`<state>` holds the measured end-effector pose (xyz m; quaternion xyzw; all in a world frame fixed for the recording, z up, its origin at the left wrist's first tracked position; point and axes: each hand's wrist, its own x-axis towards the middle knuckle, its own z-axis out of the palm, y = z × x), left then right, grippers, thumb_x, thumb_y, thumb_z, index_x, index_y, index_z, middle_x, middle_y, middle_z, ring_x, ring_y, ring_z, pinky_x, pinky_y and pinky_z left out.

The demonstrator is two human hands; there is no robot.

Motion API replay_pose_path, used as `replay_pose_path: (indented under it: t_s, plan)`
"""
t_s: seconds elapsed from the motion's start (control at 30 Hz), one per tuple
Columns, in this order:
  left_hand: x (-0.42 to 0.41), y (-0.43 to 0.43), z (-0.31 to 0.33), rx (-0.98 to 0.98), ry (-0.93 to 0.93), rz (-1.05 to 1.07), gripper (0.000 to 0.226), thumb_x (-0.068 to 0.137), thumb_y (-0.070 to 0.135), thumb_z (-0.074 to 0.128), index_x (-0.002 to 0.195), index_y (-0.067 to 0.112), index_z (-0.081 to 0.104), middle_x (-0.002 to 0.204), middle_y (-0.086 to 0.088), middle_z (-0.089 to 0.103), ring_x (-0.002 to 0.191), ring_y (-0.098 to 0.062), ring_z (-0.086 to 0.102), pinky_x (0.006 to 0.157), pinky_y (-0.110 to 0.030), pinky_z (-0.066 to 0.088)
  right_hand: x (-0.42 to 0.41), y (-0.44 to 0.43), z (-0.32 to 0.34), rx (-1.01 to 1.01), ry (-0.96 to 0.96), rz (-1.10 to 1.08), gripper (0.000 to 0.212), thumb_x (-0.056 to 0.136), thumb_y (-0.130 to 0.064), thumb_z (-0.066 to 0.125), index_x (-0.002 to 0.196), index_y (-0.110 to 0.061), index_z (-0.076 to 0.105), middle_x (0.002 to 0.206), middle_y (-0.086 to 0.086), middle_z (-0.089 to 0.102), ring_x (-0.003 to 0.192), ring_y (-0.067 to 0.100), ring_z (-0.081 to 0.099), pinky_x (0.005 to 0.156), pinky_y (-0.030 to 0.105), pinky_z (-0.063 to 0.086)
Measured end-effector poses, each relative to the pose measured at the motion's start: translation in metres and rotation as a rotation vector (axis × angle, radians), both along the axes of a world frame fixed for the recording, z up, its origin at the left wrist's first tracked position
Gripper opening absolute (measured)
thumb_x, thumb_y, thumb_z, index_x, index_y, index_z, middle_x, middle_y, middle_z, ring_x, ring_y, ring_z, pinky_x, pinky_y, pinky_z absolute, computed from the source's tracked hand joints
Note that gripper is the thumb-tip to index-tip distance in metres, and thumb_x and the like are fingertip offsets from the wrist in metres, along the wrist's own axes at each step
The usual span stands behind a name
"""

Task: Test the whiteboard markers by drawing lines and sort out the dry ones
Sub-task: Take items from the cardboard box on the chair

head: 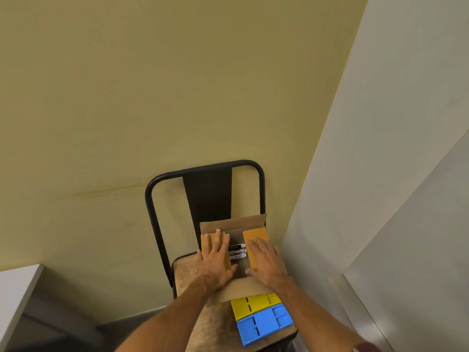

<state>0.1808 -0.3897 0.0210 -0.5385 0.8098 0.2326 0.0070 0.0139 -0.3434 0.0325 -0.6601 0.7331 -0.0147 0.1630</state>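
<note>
Head view, from where I stand: the person's left hand (217,260) and right hand (266,261) lie palm down. The fingers are straight and a little apart, and each hand presses one ochre side flap of the open brown cardboard box (233,223). Neither hand grips anything. The black-and-white whiteboard markers (237,251) lie on their sides inside the box, in the gap between the hands, untouched.

I'd worry first about those flaps. Creased cardboard is springy, so once the pressure comes off they may fold back over the markers. The box sits on the worn, mottled tan seat (187,273) of the black tubular-steel chair (150,199), and uneven pressing could slide or tip it toward the right edge. The markers are smooth round barrels, so a jolt would send them rolling and mix the tested ones with the untested.

The yellow slotted plastic tray (253,304) and the blue compartmented plastic tray (264,323) sit at the near right corner of the seat. The blue one is close to the edge, and the right forearm passes just beside them, so a careless brush could knock them off.

The cardboard is matte and fibrous, and the trays are glossy moulded plastic with hard edges. The pale grey panel with metal trim (406,148) on the right may be the whiteboard, though the angle is too steep to be sure.
</note>
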Motion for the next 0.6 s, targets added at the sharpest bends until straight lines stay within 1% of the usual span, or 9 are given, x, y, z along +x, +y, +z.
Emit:
replay_pose_path:
  t_s: [0.07, 0.13, 0.2, 0.3, 0.37, 0.43, 0.47, 0.53, 0.6]
  plan:
    - [0.004, -0.001, 0.005, -0.008, 0.06, 0.002, 0.093, 0.091, 0.052, 0.053, 0.155, 0.031, -0.011, 0.16, 0.003, -0.025, 0.145, -0.029, -0.025, 0.119, -0.055, 0.002, 0.002, 0.0, 0.0, -0.032, -0.014, 0.005, 0.088, 0.088, -0.036, 0.063, 0.151, -0.028, 0.002, 0.159, 0.002, 0.004, 0.146, 0.023, 0.005, 0.118, 0.042, 0.011]
    - [0.009, -0.002, 0.009, -0.03, 0.106, -0.006, 0.088, 0.094, 0.051, 0.049, 0.154, 0.031, -0.011, 0.16, 0.004, -0.021, 0.147, -0.026, -0.021, 0.12, -0.053, 0.002, 0.003, 0.0, 0.003, -0.107, -0.034, 0.032, 0.083, 0.088, -0.028, 0.062, 0.151, -0.033, 0.007, 0.159, 0.0, 0.011, 0.145, 0.021, 0.011, 0.117, 0.039, 0.016]
    - [0.016, -0.001, 0.013, -0.05, 0.126, -0.033, 0.078, 0.098, 0.05, 0.042, 0.154, 0.031, -0.01, 0.16, 0.004, -0.021, 0.147, -0.023, -0.02, 0.119, -0.049, -0.001, 0.001, 0.001, 0.006, -0.18, -0.061, 0.046, 0.072, 0.09, -0.025, 0.057, 0.149, -0.036, 0.018, 0.157, 0.0, 0.018, 0.144, 0.019, 0.017, 0.117, 0.038, 0.02]
    - [0.032, -0.001, 0.02, -0.141, 0.097, -0.085, 0.069, 0.1, 0.055, 0.029, 0.154, 0.031, -0.006, 0.159, 0.004, -0.023, 0.147, -0.019, -0.02, 0.121, -0.046, -0.004, -0.009, 0.007, 0.012, -0.301, -0.073, 0.052, 0.057, 0.091, -0.019, 0.052, 0.144, -0.032, 0.035, 0.155, -0.001, 0.023, 0.139, 0.016, 0.028, 0.113, 0.035, 0.028]
    - [0.048, -0.002, 0.024, -0.197, 0.098, -0.107, 0.074, 0.093, 0.065, 0.016, 0.155, 0.029, -0.002, 0.159, 0.006, -0.021, 0.147, -0.016, -0.02, 0.122, -0.043, -0.005, -0.017, 0.01, 0.014, -0.386, -0.043, 0.059, 0.054, 0.088, -0.012, 0.054, 0.14, -0.025, 0.044, 0.153, 0.001, 0.029, 0.135, 0.017, 0.034, 0.11, 0.032, 0.03]
    - [0.066, -0.004, 0.026, -0.246, 0.139, -0.11, 0.086, 0.084, 0.076, 0.003, 0.155, 0.028, 0.002, 0.16, 0.01, -0.016, 0.147, -0.011, -0.018, 0.122, -0.039, -0.005, -0.028, 0.015, 0.016, -0.417, -0.025, 0.014, 0.053, 0.088, -0.008, 0.055, 0.139, -0.018, 0.046, 0.149, 0.006, 0.037, 0.134, 0.02, 0.037, 0.11, 0.032, 0.028]
    - [0.075, -0.005, 0.026, -0.269, 0.147, -0.108, 0.091, 0.081, 0.08, -0.002, 0.155, 0.029, 0.004, 0.16, 0.011, -0.014, 0.147, -0.009, -0.016, 0.122, -0.038, -0.005, -0.034, 0.017, 0.016, -0.413, -0.015, -0.022, 0.052, 0.089, -0.008, 0.054, 0.139, -0.016, 0.045, 0.149, 0.008, 0.037, 0.135, 0.021, 0.037, 0.11, 0.033, 0.028]
    - [0.093, -0.006, 0.024, -0.295, 0.142, -0.091, 0.094, 0.079, 0.082, -0.009, 0.155, 0.029, 0.006, 0.16, 0.013, -0.009, 0.148, -0.007, -0.012, 0.122, -0.036, -0.003, -0.048, 0.022, 0.016, -0.392, 0.028, -0.093, 0.051, 0.09, -0.012, 0.051, 0.14, -0.016, 0.043, 0.15, 0.008, 0.034, 0.135, 0.022, 0.034, 0.11, 0.035, 0.03]
    - [0.108, -0.006, 0.021, -0.294, 0.123, -0.068, 0.093, 0.08, 0.081, -0.009, 0.155, 0.028, 0.007, 0.16, 0.012, -0.006, 0.148, -0.008, -0.008, 0.122, -0.034, -0.002, -0.058, 0.026, 0.015, -0.347, 0.08, -0.157, 0.05, 0.093, -0.02, 0.049, 0.141, -0.017, 0.041, 0.153, 0.008, 0.027, 0.138, 0.024, 0.028, 0.112, 0.037, 0.028]
